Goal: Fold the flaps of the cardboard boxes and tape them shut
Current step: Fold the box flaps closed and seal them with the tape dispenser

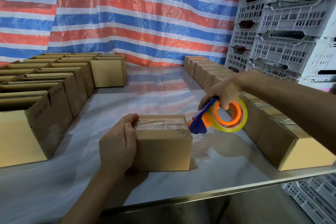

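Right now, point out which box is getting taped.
The lone box mid-table: left hand grips its left end, right hand holds the dispenser at its right end. Open boxes and sealed row sit untouched.

A broad bare lane of the surface (154, 85) runs down the middle from the far edge toward the near edge. Rows of open cardboard boxes (45, 85) crowd the left edge up to the far left corner. A row of taped boxes (269, 125) lines the right edge. Toward the near edge, a closed cardboard box (163, 147) blocks the lane; the left grip (118, 143) clasps its left end and the right grip (223, 92) holds a tape dispenser (218, 116) at its right end. Bare surface remains on either side. Stacked plastic crates (281, 23) wall off the far right corner.
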